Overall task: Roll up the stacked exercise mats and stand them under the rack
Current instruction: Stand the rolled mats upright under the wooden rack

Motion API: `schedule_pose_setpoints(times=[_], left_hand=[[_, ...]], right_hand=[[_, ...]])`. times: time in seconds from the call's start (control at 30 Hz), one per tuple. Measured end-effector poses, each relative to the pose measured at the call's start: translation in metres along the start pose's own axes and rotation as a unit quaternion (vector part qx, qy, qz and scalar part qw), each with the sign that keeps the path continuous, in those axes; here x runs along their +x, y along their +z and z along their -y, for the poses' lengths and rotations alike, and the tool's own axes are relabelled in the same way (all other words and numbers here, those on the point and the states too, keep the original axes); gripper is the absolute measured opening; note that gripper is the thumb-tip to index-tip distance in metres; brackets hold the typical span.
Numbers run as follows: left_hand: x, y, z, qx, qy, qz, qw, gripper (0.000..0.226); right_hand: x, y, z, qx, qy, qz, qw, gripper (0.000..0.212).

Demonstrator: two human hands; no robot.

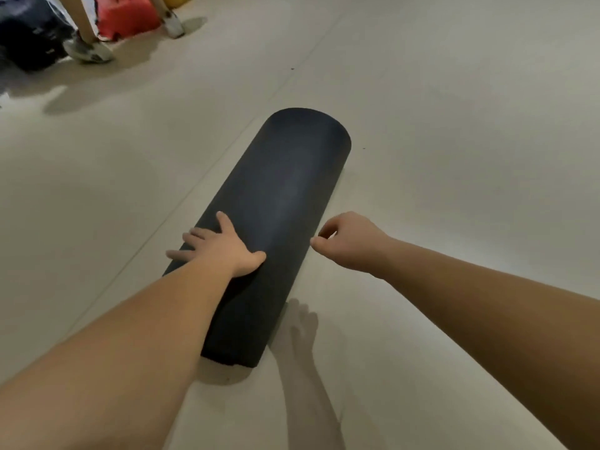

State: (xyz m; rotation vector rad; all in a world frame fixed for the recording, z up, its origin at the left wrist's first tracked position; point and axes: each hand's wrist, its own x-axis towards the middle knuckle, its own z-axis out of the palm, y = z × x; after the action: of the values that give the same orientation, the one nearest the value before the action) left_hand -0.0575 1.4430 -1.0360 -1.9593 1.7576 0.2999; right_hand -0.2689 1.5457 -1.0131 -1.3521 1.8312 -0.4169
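Observation:
A black exercise mat (285, 190), rolled into a thick cylinder, lies on the pale floor and points away from me. My left hand (220, 246) rests flat on the roll's left side near its middle, fingers spread. My right hand (347, 240) hovers just off the roll's right edge with loosely curled fingers and holds nothing. No rack is in view.
Another person's legs and sneakers (89, 48) stand at the top left, beside a black bag (29, 34) and a red object (126, 14). Pale floor (454, 125) stretches to the right of the roll and beyond it.

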Motion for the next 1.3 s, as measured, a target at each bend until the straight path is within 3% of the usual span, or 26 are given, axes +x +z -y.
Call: schedule_pose_setpoints(times=[0.07, 0.17, 0.33, 0.5, 0.57, 0.63, 0.73, 0.83, 0.9, 1.07, 1.17, 1.3], left_hand=[[0.005, 0.019, 0.008, -0.048, -0.003, 0.025, 0.999, 0.129], [-0.012, 0.042, 0.002, -0.011, 0.06, -0.028, 0.998, 0.121], [-0.007, 0.037, 0.025, -0.059, 0.126, -0.109, 0.984, 0.088], [-0.002, 0.03, 0.028, -0.198, 0.071, -0.013, 0.977, 0.083], [-0.019, 0.047, 0.019, -0.177, 0.096, -0.041, 0.979, 0.086], [-0.025, 0.061, 0.017, -0.226, 0.117, -0.064, 0.965, 0.089], [-0.011, 0.074, 0.019, -0.338, 0.091, 0.014, 0.937, 0.091], [-0.006, 0.083, 0.019, -0.316, 0.072, 0.058, 0.944, 0.083], [-0.011, 0.091, 0.015, -0.406, 0.056, 0.095, 0.907, 0.086], [-0.027, 0.102, -0.008, -0.536, 0.04, 0.164, 0.827, 0.124], [-0.042, 0.096, -0.028, -0.568, 0.074, 0.19, 0.797, 0.109], [-0.061, 0.084, -0.066, -0.547, 0.141, 0.212, 0.798, 0.105]], right_hand=[[0.004, 0.013, -0.004, 0.003, 0.001, 0.011, 1.0, 0.036], [0.008, 0.026, -0.014, 0.036, 0.022, 0.015, 0.999, 0.049], [0.004, 0.034, -0.03, 0.074, 0.029, 0.018, 0.997, 0.067], [0.002, 0.034, -0.046, 0.072, 0.039, -0.009, 0.997, 0.072], [0.003, 0.035, -0.045, 0.102, 0.052, -0.015, 0.993, 0.077], [0.004, 0.035, -0.04, 0.114, 0.062, -0.006, 0.992, 0.082], [0.004, 0.034, -0.04, 0.059, 0.111, 0.009, 0.992, 0.095], [0.002, 0.027, -0.051, 0.014, 0.14, 0.013, 0.99, 0.115], [-0.002, 0.028, -0.059, 0.005, 0.155, 0.034, 0.987, 0.127], [-0.007, 0.032, -0.086, 0.04, 0.19, 0.043, 0.98, 0.151], [-0.018, 0.012, -0.107, 0.108, 0.185, 0.03, 0.976, 0.149], [-0.056, -0.005, -0.152, 0.208, 0.192, 0.003, 0.959, 0.152]])
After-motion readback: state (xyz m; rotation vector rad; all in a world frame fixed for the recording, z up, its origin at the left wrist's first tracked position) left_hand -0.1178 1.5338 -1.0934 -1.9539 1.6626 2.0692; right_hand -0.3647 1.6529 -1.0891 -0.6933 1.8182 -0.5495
